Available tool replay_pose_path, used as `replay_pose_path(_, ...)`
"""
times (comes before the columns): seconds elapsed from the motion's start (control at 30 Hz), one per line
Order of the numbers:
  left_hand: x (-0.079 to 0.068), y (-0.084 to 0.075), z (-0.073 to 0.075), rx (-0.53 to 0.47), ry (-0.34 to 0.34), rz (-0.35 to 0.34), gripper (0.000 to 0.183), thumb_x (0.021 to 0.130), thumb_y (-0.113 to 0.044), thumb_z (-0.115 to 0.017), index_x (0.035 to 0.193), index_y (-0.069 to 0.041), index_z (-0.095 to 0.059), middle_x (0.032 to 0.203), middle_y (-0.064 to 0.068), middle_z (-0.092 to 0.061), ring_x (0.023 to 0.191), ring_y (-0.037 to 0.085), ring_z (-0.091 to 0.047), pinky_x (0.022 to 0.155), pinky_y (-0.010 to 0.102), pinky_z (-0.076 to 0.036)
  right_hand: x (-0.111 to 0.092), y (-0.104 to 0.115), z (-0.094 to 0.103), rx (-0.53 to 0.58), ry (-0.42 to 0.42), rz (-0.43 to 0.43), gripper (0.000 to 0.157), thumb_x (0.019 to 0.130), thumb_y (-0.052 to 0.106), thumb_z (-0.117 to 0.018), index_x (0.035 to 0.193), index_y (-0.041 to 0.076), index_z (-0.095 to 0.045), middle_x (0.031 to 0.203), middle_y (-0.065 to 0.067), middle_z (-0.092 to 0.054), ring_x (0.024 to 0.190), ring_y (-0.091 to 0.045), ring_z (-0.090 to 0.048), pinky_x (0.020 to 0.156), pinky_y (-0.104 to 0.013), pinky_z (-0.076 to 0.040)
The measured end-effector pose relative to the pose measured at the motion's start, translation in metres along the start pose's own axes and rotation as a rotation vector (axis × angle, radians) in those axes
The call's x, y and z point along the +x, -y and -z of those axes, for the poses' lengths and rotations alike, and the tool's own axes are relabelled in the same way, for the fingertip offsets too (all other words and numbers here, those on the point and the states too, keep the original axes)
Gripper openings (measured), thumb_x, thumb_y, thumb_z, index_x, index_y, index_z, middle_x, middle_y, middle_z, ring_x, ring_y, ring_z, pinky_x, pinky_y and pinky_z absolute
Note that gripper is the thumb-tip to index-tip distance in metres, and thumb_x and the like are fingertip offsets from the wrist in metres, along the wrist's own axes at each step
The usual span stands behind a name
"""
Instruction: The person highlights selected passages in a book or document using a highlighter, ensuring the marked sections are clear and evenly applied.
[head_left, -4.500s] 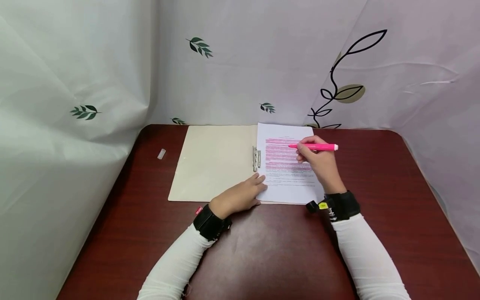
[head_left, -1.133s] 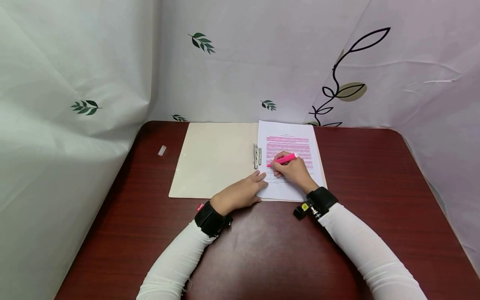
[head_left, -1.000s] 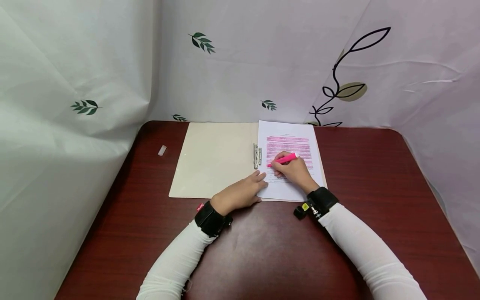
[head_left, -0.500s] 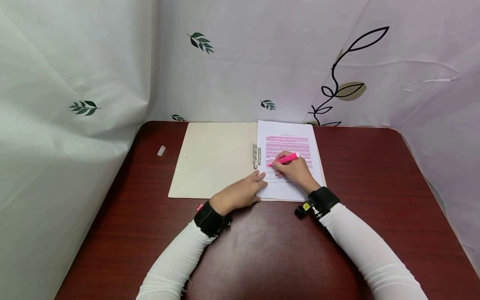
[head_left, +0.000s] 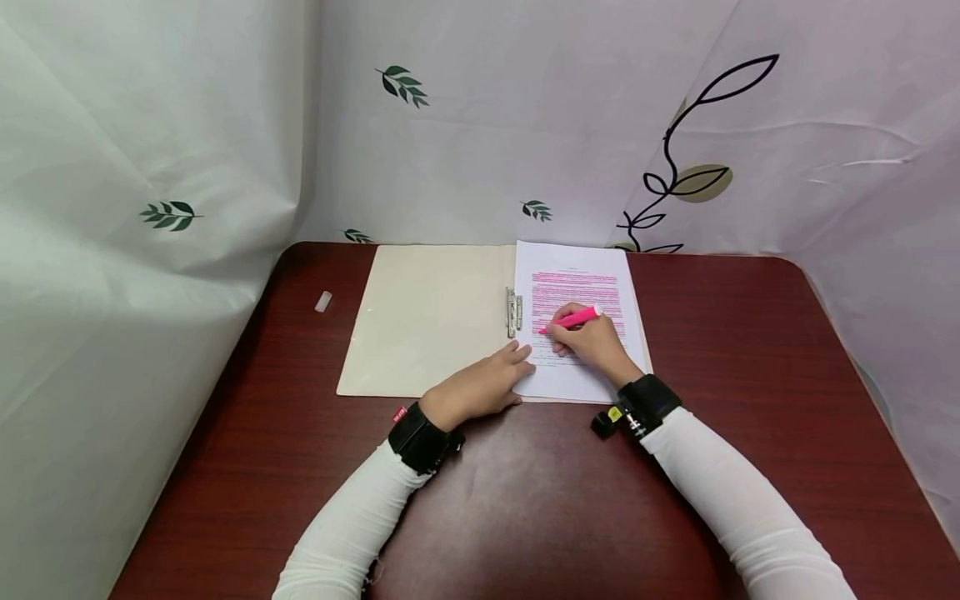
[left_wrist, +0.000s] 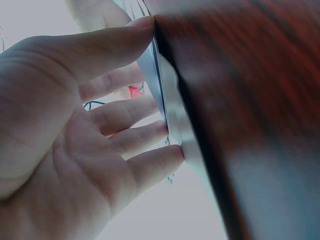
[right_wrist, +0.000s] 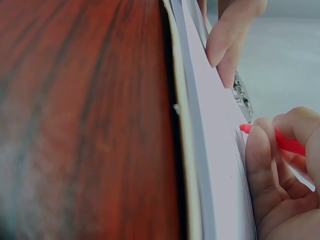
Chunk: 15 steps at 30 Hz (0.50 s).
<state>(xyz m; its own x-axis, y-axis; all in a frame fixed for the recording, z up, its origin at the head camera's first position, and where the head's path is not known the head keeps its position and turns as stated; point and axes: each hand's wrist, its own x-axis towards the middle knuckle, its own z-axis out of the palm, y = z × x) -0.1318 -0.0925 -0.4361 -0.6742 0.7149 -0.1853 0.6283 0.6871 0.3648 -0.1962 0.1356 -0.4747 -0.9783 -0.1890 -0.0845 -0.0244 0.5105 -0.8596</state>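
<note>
My right hand (head_left: pixel 592 340) pinches a pink highlighter (head_left: pixel 579 318), its tip at the left end of a text line on a printed sheet (head_left: pixel 570 385). Pink strokes cover the upper lines of the text; a few lower lines are plain. The sheet lies on the right half of an open cream folder (head_left: pixel 435 317), beside its metal clip (head_left: pixel 513 312). My left hand (head_left: pixel 480 387) rests with spread fingers on the sheet's lower left corner and the folder's edge. In the right wrist view the highlighter (right_wrist: pixel 291 144) sits between thumb and fingers.
A small whitish cap-like piece (head_left: pixel 323 302) lies left of the folder on the dark red wooden table (head_left: pixel 750 358). A pale curtain with leaf prints (head_left: pixel 465 125) hangs right behind the table's far edge.
Since the earliest frame, my right hand has come down and left to a lower line, and more lines are pink. Over the last second the tip creeps slightly rightward. My left hand stays put.
</note>
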Motion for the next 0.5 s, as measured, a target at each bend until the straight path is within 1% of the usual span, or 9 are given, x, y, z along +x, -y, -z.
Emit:
replay_pose_path(0.37,0.0001,0.0000,-0.0006,-0.009,0.004,0.010,0.050,0.098,-0.017,-0.072,0.143,-0.003,-0.057,0.162,0.019,-0.041,0.155,0.036,-0.031,0.124,0.041,-0.034,-0.0016,0.0004,0.0014,-0.044,-0.009,-0.006,0.016,0.093,0.026,-0.075,0.097,0.011,-0.069,0.065,-0.001,-0.072,0.059,-0.012,-0.070,0.065,-0.026,-0.049)
replay_pose_path(0.5,0.0004,0.0001,-0.0010,-0.001,-0.007,0.001,0.050,0.097,-0.017,-0.073,0.142,-0.003,-0.058,0.161,0.020,-0.042,0.154,0.037,-0.033,0.123,0.042,-0.035,-0.0018,0.0007,0.0024,-0.030,-0.002,-0.007,0.017,0.094,0.026,-0.075,0.097,0.010,-0.069,0.067,-0.002,-0.073,0.058,-0.011,-0.070,0.062,-0.024,-0.051)
